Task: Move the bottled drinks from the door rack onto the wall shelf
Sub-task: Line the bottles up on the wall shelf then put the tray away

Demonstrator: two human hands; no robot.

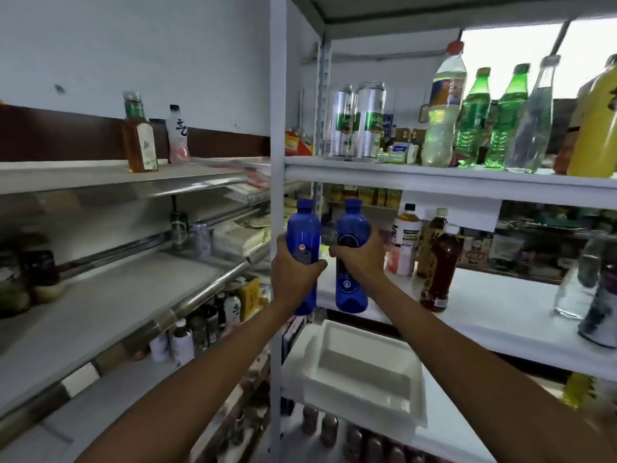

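The left hand [293,270] curls its fingers round the middle of the left blue bottle [303,228]. The right hand [362,259] grips the right blue bottle [351,292] the same way, about its waist. Both bottles are capped and upright, side by side with a narrow gap between them. They are held in the air and rest on no shelf. The two bare forearms reach up and forward from the lower edge of the view and converge toward the bottles.

The bottles hang just right of the upright post [277,128] at the left end of a white rack [484,297]. Below the hands, on a lower level of that rack, lies a white tray [362,369]. On the level to the right of the hands stand a white-labelled bottle [404,243] and dark brown bottles [442,262]. The level above carries tall cans [370,121] and green bottles [472,118].

To the left, steel shelves [110,312] run along a pale wall [133,45]. The top one bears an amber bottle [138,142] with a white bottle [177,135] just beside it, and the lower levels hold cans and small bottles too blurred to tell apart.
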